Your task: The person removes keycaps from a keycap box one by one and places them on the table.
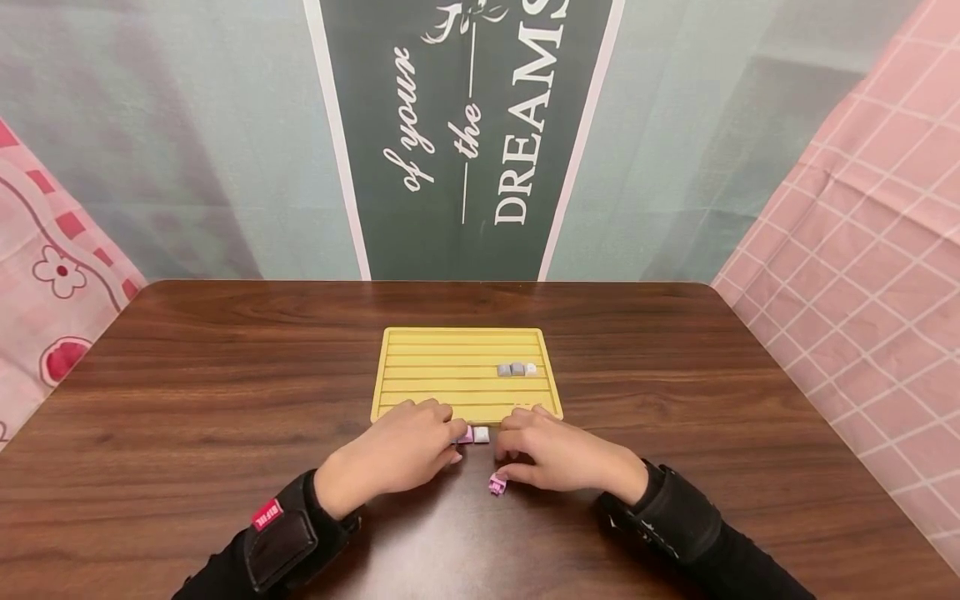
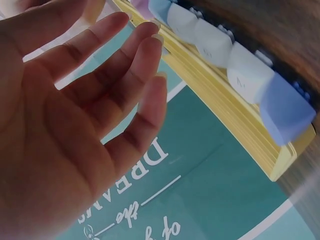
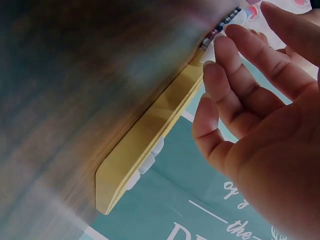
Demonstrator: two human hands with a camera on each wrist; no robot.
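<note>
My left hand is over the left part of a row of keycaps along the tray's near edge, index fingertip right at a pink keycap. A white keycap ends the row on the right. In the left wrist view the row shows a blue keycap, several white ones and a light blue one, with black parts underneath. My right hand has its thumb tip at a loose pink keycap lying tipped over, thumb and index finger apart. Both hands' fingers are loosely bent in the wrist views.
A yellow ridged tray lies on the brown wooden table. Two grey keycaps and a white one sit in a slot at its right. Behind the table hangs a cloth with lettering; pink cloths flank both sides.
</note>
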